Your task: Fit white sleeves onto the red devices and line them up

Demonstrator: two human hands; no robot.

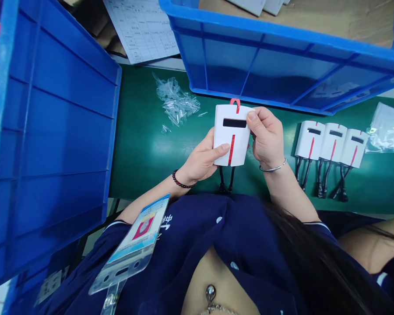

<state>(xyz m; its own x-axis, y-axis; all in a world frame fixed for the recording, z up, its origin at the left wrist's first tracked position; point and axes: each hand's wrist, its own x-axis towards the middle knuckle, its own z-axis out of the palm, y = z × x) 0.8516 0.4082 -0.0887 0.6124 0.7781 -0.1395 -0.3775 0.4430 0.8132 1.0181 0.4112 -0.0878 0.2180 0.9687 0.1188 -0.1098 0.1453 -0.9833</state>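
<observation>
Both hands hold one white electronic device (pixel 222 135) above the green table. It has a dark display window, a red stripe, a red loop on top and two black cables hanging below. My left hand (pixel 203 155) grips its lower left side, thumb across the front by the red stripe. At the upper right edge, my right hand (pixel 265 133) pinches it with the thumb on the front; the other fingers are partly hidden behind. Three similar white devices (pixel 332 142) lie side by side to the right, their black cables pointing toward me.
A large blue crate (pixel 276 65) stands at the back, with white items inside. Another blue crate (pixel 68 113) rises at the left. Small clear plastic pieces (pixel 177 103) lie in a pile, clear bags (pixel 389 129) at far right. A printed sheet (pixel 142 28) is behind.
</observation>
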